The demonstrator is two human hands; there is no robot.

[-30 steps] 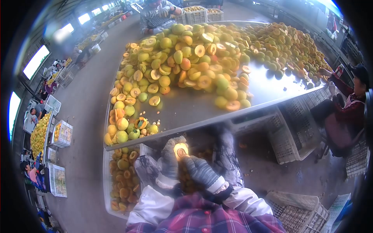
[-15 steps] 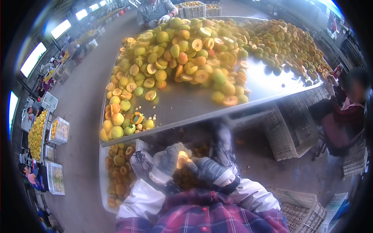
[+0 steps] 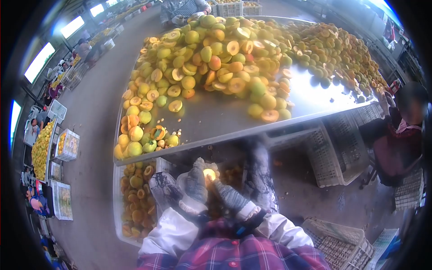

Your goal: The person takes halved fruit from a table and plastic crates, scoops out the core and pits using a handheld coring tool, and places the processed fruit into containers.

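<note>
far l.: crate (image 3: pixel 71 150) w/ fruit inside. next: bin (image 3: pixel 117 211), partly under table edge, filled w/ halves (image 3: pixel 136 198). centre: table (image 3: pixel 198 119) bears pile (image 3: pixel 211 65) of whole & cut fruit. below near edge: l. hand (image 3: pixel 196 183), gloved, clamped on fruit piece (image 3: pixel 209 174), bright side up. r. hand (image 3: pixel 230 195), gloved, fingertips at piece's lower r. edge; cannot tell if gripping. r. of hands: floor crate (image 3: pixel 325 168). far r.: co-worker (image 3: pixel 396 155), seated near table end.
</note>
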